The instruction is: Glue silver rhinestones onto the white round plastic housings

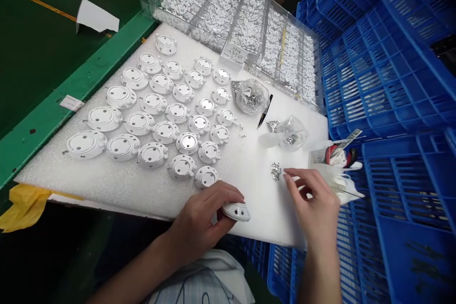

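L hand comes in from bottom centre, forearm angled up and right, wrist bent a bit, back of hand toward the camera. Fingers are curled over a round white housing w/ thumb underneath, so it's gripped at the near edge of the foam board, just in front of the closest row.

R hand comes up from bottom right, forearm nearly vertical in frame, palm turned left. Index and thumb tips stretch toward a small pile of metal bits and stop just beside it. Other fingers are loosely curled. Can't tell if a piece is pinched between the tips, too small to see.

The 2 hands are apart, w/ bare foam between them.

Rest of board: rows of the same housings lie flat, faces up, across the left and middle. Two clear bags of metal parts and sit right of the rows, black tweezers between them. Clear compartment trays full of tiny white parts stand along the far edge, w/ a paper label leaning on one. Blue crates are stacked at right, and a green bench edge runs along the left.
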### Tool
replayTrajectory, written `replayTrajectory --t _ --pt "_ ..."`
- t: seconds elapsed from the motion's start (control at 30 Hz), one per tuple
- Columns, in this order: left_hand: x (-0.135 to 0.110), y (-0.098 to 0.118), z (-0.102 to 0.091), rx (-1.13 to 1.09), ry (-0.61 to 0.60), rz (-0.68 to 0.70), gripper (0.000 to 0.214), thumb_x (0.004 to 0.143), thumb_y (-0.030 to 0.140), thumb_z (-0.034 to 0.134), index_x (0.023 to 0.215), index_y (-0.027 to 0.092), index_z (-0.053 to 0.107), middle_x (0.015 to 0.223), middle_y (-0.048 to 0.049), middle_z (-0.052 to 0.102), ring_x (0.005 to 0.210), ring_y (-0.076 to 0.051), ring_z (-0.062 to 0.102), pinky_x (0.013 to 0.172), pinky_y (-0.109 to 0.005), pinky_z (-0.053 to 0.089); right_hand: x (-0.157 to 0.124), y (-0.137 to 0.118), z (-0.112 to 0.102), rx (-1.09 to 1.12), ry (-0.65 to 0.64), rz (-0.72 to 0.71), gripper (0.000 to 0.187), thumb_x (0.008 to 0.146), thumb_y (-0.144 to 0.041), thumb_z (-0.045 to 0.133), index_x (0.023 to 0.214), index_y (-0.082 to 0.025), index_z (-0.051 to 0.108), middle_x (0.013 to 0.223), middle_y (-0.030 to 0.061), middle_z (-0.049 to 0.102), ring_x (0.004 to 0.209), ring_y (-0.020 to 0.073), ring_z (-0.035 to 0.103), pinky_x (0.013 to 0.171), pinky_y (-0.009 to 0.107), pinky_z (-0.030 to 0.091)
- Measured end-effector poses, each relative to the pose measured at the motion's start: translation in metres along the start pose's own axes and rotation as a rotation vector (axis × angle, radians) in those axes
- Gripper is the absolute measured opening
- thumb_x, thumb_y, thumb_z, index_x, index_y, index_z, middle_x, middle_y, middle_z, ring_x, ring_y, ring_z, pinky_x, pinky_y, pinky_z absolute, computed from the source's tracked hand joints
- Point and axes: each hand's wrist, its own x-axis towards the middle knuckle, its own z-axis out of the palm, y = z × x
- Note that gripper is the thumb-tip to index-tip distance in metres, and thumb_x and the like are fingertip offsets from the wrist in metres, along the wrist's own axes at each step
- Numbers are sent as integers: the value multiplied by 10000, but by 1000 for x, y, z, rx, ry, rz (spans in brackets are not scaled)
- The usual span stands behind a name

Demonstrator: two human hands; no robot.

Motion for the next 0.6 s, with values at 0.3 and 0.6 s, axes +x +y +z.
replayTrajectory --t 0.3,0.6 --pt "2 2 1 93 -19 -15 254 898 -13 609 1061 176 651 974 -65 722 891 -176 717 754 -248 592 12 -4 18 3 -26 -138 184 973 -314 592 949 -220 749 919 23 622 578 91 533 597 281 492" --pt "4 3 3 130 -26 2 229 905 -9 626 1061 157 652 989 -70 717 922 -161 708 801 -231 577 28 0 11 -119 -198 -219 179 988 -312 568 937 -216 710 952 28 594 622 105 557 596 289 429"
